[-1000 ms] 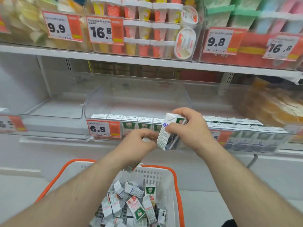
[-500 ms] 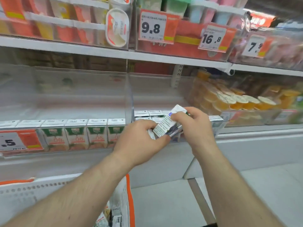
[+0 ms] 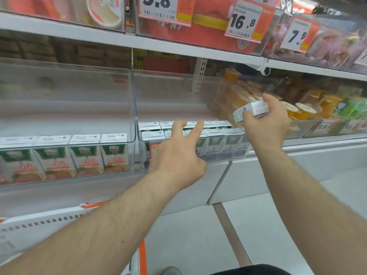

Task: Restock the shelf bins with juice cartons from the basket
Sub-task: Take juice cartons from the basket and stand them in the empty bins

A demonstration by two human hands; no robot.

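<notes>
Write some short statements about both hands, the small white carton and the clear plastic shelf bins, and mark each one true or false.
1. The right hand holds a small white juice carton. True.
2. The left hand grips a carton. False: its fingers are spread and hold nothing.
3. The clear plastic bin before the left hand holds purple-fronted cartons. True.
4. The clear bin on the left is empty. False: green-and-orange cartons stand at its front.
</notes>
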